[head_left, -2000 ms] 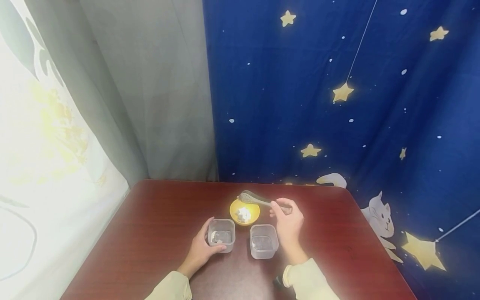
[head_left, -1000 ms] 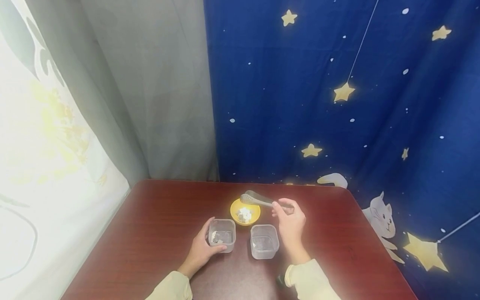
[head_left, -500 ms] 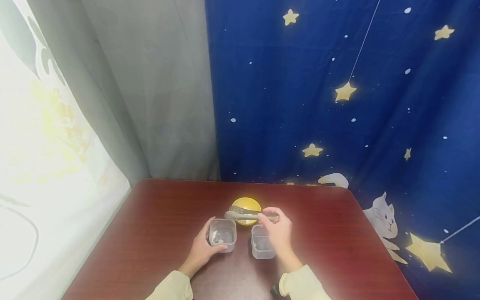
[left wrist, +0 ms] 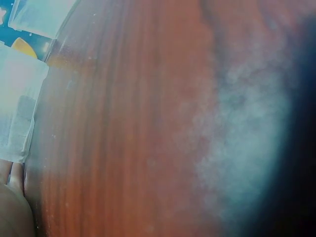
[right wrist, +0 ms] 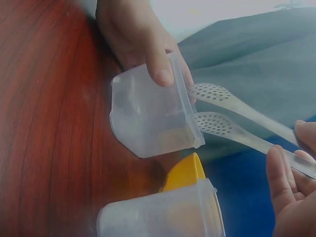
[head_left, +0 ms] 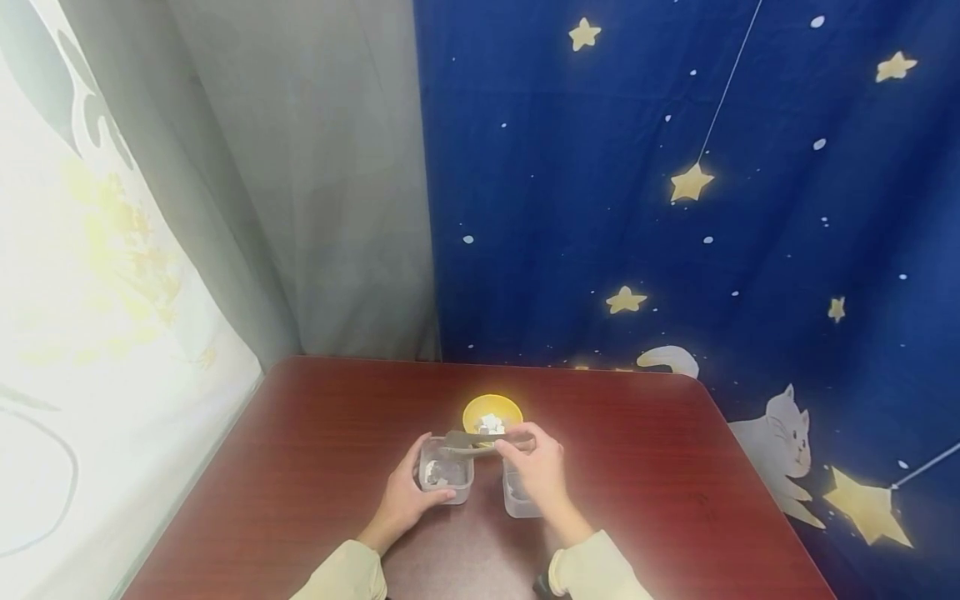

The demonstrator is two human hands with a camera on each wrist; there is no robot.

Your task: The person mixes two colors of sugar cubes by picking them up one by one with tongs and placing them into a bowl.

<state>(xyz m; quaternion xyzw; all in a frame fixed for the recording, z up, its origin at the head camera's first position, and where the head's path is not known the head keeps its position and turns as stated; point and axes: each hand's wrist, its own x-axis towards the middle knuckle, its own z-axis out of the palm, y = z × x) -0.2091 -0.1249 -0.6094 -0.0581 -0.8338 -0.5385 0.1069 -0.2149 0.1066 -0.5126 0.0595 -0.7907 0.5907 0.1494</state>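
Observation:
The left hand [head_left: 407,500] grips a clear square container [head_left: 459,490] around its left side, thumb at the near wall; a few whitish pieces lie inside. In the right hand [head_left: 546,475] are metal tongs [head_left: 471,444], pinched between thumb and fingers, their perforated heads at the left container's rim. The right wrist view shows the two tong heads [right wrist: 213,123] apart, with nothing visible between them. A second clear container [head_left: 519,500] stands partly behind the right hand. Beyond both containers sits a yellow bowl [head_left: 492,404] with several white pieces [head_left: 491,424].
The reddish-brown table [head_left: 337,417] extends around the containers. Behind it hang a grey curtain [head_left: 337,208] and a blue curtain [head_left: 540,208] with stars. A bright white curtain [head_left: 90,333] is on the left.
The right hand has brought the tongs from above the yellow bowl left and nearer, to the left container's rim. The left hand has kept its grip on that container.

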